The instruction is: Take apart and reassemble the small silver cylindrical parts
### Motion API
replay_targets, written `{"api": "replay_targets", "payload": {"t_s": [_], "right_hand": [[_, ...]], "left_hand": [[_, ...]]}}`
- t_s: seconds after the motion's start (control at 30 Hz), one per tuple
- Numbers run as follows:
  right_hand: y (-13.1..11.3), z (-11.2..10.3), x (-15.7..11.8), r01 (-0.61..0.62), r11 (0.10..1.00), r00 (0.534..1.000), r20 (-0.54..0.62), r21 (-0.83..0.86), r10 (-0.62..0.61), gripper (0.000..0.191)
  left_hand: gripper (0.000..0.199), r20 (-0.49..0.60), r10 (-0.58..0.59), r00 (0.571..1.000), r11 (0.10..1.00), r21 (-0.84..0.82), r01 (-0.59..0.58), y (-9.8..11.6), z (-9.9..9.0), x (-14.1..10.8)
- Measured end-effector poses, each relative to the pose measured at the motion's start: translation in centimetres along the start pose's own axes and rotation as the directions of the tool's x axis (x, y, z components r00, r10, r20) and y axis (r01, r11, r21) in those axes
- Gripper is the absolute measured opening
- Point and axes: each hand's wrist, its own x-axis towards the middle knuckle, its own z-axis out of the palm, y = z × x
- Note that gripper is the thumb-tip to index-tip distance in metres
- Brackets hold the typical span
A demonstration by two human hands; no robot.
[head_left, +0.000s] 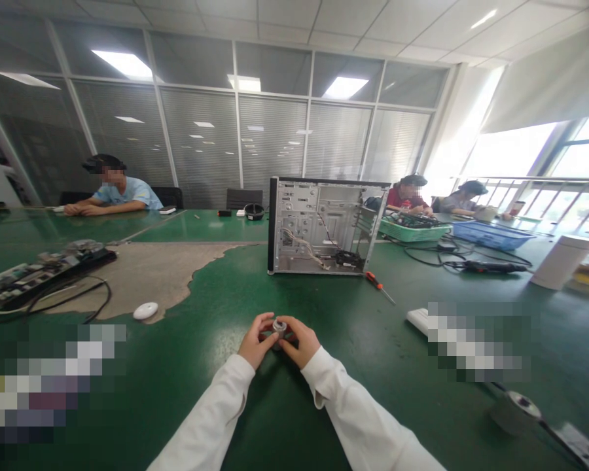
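Observation:
My left hand (255,343) and my right hand (302,343) meet over the green table, in white sleeves. Between their fingertips they grip a small silver metal cylinder (279,325), upright, with a dark spot in the middle of its top. Both thumbs press on its near side, and the fingers curl around the far side, partly hidden. Beyond my hands stands an open computer case (326,226), its metal inside and loose cables facing me. An orange-handled screwdriver (375,282) lies by the case's right corner.
A power strip (44,271) with cables lies left on a bare, peeled patch, near a white oval object (146,311). Green (412,230) and blue (493,235) baskets stand back right. Nearer right are a white box (562,261) and a round metallic piece (515,413). Several people sit across the table.

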Motion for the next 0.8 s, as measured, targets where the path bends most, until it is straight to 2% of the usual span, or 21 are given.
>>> {"api": "replay_targets", "payload": {"t_s": [0.27, 0.53, 0.67, 0.8], "right_hand": [[-0.1, 0.1, 0.0, -0.084, 0.995, 0.996, -0.020, 0.060, 0.085, 0.042], [1.1, 1.2, -0.3, -0.267, 0.920, 0.962, 0.030, 0.287, 0.270, 0.041], [1.4, 1.7, 0.0, -0.399, 0.781, 0.912, 0.120, 0.480, 0.392, 0.045], [0.9, 1.8, 0.3, -0.484, 0.563, 0.852, 0.212, 0.670, 0.479, 0.049]], "left_hand": [[0.040, -0.008, -0.011, 1.000, 0.997, -0.078, 0.010, -0.5, 0.1, 0.2], [0.035, -0.044, -0.077, 0.996, 0.997, -0.006, 0.077, 0.1, 0.0, 0.0], [0.033, -0.050, -0.074, 0.996, 0.997, 0.029, 0.076, 0.3, 0.0, 0.0], [0.029, -0.063, -0.088, 0.994, 0.996, 0.013, 0.089, 0.7, 0.1, 0.0]]}}
